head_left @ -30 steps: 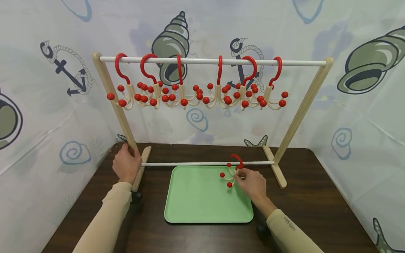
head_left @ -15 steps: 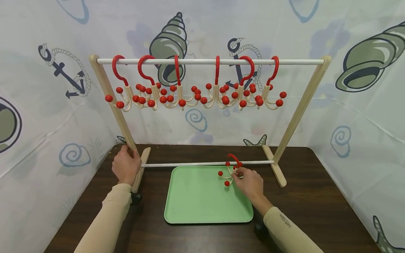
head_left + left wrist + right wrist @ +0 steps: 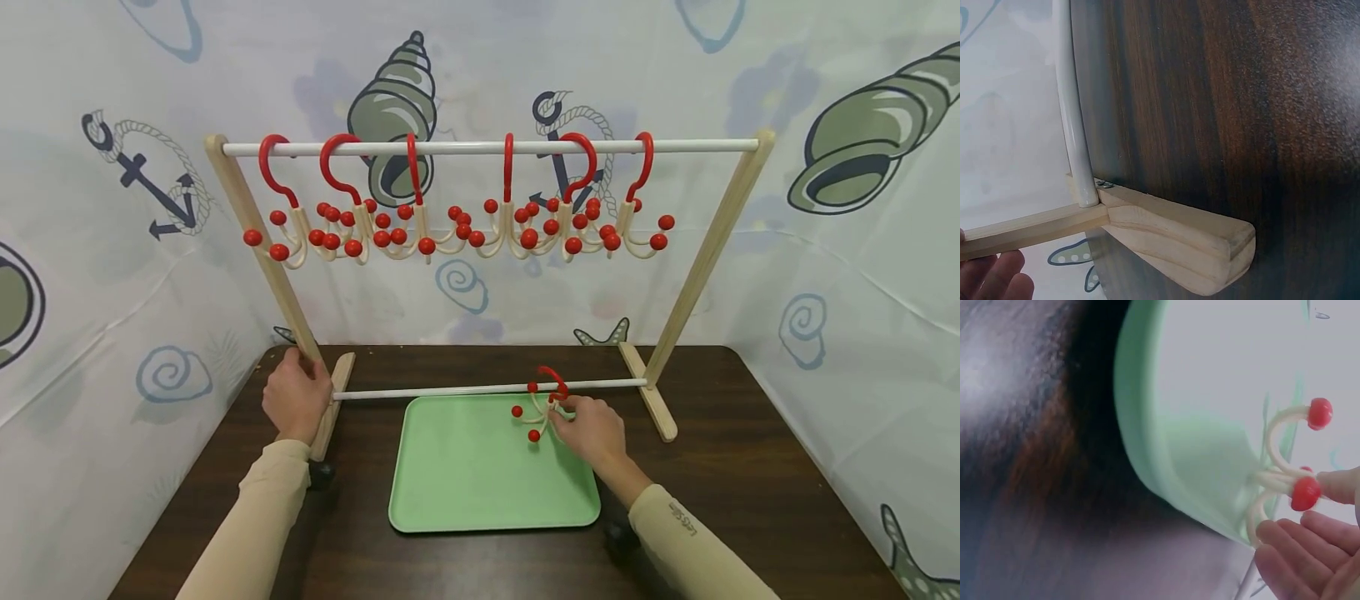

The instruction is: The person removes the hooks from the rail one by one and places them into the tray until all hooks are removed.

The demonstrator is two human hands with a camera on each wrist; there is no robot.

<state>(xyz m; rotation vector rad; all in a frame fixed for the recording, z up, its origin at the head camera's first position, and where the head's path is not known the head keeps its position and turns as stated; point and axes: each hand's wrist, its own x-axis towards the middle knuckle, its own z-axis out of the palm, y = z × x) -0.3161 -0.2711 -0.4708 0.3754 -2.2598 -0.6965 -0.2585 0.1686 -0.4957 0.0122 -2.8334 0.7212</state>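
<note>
My left hand (image 3: pixel 297 397) grips the rack's left wooden upright (image 3: pixel 262 267) low down. In the left wrist view, some curled fingers (image 3: pixel 1004 275) show against that upright, and the rest of the hand is cut off. My right hand (image 3: pixel 595 429) pinches a small cream hanger (image 3: pixel 542 417) by its stem, between thumb and fingertips. This hanger has a red hook on top and curved arms tipped with red balls. It is tilted above the back right of the green tray (image 3: pixel 480 492). The right wrist view shows its red balls (image 3: pixel 1305 494) beside the fingers.
Several similar hangers (image 3: pixel 420 221) hang from the white upper rod (image 3: pixel 457 148) of the rack. A lower white rod (image 3: pixel 420 392) crosses behind the tray. Wooden feet (image 3: pixel 652 400) stand on the dark table (image 3: pixel 742 500). A patterned cloth (image 3: pixel 480 283) rises behind.
My right hand and the hanger in it have shifted slightly left over the tray. The left hand stays on the upright. The head view has tilted a little.
</note>
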